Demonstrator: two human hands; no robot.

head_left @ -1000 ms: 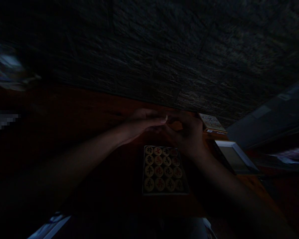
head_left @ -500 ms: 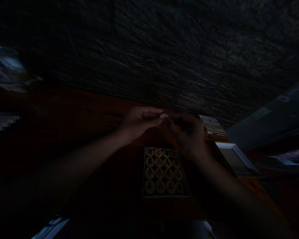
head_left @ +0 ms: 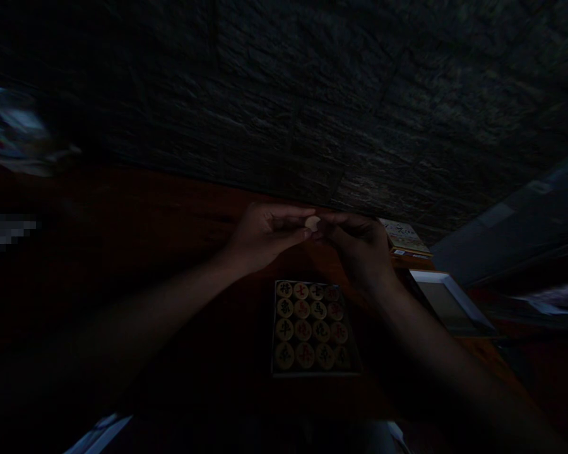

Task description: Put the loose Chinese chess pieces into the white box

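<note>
A small round Chinese chess piece (head_left: pixel 312 223) is held up between my two hands, its pale face turned towards me. My left hand (head_left: pixel 265 236) pinches it from the left, thumb below and fingers above. From the other side, the fingertips of my right hand (head_left: pixel 362 246) close on its right edge; part of that grip lies in shadow. Below the hands lies a square box (head_left: pixel 273 372) filled with rows of round Chinese chess pieces, marked with red or black characters.
All this is on a dark reddish wooden table (head_left: pixel 180 208) against a rough stone wall (head_left: pixel 274 101). To the right are a small printed box (head_left: pixel 404 238) and an open shallow box lid (head_left: pixel 454 302). A blurred clear bag (head_left: pixel 19 129) stands at the far left. The light is very dim.
The piece between my hands has been turned so more of its round face shows. My right hand has shifted slightly, its fingers now straighter. The box of pieces has stayed in place.
</note>
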